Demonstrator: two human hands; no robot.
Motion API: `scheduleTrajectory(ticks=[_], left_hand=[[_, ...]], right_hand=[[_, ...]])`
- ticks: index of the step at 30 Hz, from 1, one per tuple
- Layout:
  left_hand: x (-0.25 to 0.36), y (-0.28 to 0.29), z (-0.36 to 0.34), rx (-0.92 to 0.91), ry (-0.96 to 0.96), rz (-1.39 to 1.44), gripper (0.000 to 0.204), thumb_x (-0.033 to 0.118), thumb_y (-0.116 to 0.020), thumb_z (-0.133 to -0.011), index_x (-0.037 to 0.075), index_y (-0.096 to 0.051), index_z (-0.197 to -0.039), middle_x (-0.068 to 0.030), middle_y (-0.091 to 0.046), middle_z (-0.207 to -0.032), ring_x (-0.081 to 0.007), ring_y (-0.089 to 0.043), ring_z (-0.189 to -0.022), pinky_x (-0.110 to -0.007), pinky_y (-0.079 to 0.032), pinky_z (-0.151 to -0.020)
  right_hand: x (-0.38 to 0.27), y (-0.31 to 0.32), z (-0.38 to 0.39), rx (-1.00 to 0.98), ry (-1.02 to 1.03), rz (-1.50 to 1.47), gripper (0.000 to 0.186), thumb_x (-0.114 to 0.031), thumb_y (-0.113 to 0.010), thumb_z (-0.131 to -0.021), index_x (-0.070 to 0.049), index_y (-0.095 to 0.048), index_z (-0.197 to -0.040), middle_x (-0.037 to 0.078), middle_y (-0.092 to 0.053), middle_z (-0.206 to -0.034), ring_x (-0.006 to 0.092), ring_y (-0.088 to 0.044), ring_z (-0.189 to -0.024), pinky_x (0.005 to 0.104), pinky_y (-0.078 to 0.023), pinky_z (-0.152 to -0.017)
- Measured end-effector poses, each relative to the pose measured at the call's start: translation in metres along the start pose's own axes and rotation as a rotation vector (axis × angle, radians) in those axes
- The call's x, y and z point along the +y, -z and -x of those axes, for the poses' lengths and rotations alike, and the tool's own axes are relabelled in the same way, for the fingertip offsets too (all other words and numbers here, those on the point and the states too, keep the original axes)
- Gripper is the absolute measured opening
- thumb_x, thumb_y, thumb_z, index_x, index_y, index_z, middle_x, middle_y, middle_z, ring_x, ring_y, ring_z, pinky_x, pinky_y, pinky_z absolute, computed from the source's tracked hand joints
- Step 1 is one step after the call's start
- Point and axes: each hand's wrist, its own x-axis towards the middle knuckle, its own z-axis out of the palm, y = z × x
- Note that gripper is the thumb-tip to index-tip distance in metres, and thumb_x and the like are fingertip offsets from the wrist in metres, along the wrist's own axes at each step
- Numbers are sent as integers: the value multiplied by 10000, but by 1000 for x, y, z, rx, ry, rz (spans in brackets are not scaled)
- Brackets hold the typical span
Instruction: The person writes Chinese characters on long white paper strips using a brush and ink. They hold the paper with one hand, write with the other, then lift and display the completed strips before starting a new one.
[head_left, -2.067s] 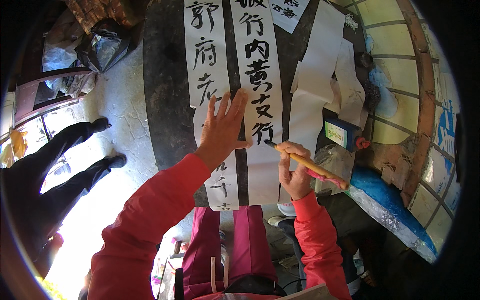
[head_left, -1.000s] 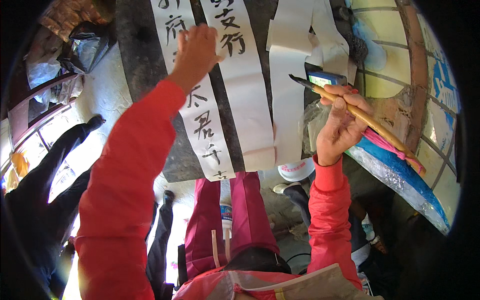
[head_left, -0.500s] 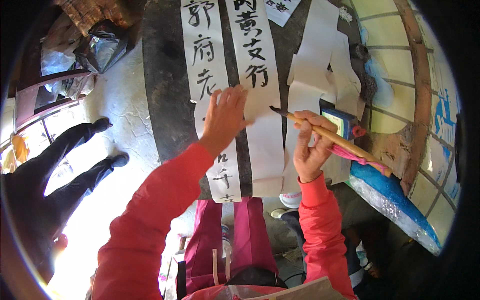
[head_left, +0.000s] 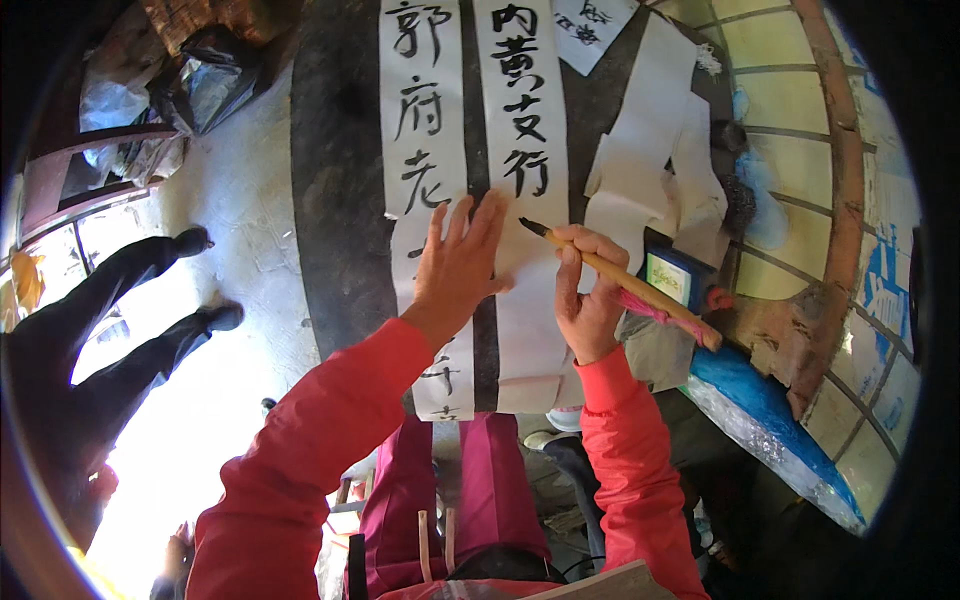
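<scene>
My right hand grips a writing brush with a long bamboo handle and a pink cord tied around it. Its dark tip points up and left, over the right-hand white paper strip, just below the last black character; I cannot tell whether it touches the paper. My left hand lies with fingers spread across the gap between that strip and the left-hand paper strip, which also bears a column of brushed characters. Part of that column is hidden under the hand and wrist.
Both strips lie on a dark table. Loose white paper and a blue box are at the right, beside a tiled wall. A blue plastic-wrapped bundle sits lower right. Another person's dark-trousered legs stand at left.
The brush and my right hand have moved left, bringing the tip nearer my left fingers and the written column. My left hand stays spread on the strips; the view has shifted slightly.
</scene>
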Motion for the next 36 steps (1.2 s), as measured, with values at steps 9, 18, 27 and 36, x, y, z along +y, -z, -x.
scheduleTrajectory(ticks=[9, 18, 27, 36], left_hand=[[2, -2, -4, -34, 26, 29, 1096, 525, -817, -628, 64, -340, -1500, -57, -324, -1532, -282, -345, -1372, -494, -223, -1162], [7, 1, -5, -59, 37, -11, 1136, 524, -820, -619, 64, -298, -1517, -60, -302, -1554, -286, -338, -1371, -490, -206, -1169], [10, 2, -7, -79, 58, -17, 1166, 517, -834, -601, 64, -284, -1524, -55, -298, -1560, -281, -340, -1367, -490, -209, -1168], [11, 4, -7, -67, 43, -60, 1164, 525, -828, -603, 58, -287, -1521, -63, -299, -1559, -280, -338, -1371, -485, -228, -1160]], right_hand=[[49, 195, -117, 589, -119, 187, 221, -176, -499, -1038, 42, -522, -1063, 167, -674, -1036, 235, -684, -863, 327, -582, -774], [147, 210, -154, 563, -138, 176, 139, -82, -509, -1005, 19, -453, -1084, 147, -658, -1021, 215, -677, -867, 333, -601, -786], [165, 206, -162, 506, -172, 222, 152, -101, -508, -999, 19, -461, -1080, 159, -658, -987, 246, -685, -852, 344, -602, -793], [190, 195, -164, 544, -291, 77, 159, -96, -495, -997, 35, -463, -1081, 183, -674, -1028, 252, -698, -815, 336, -594, -744]])
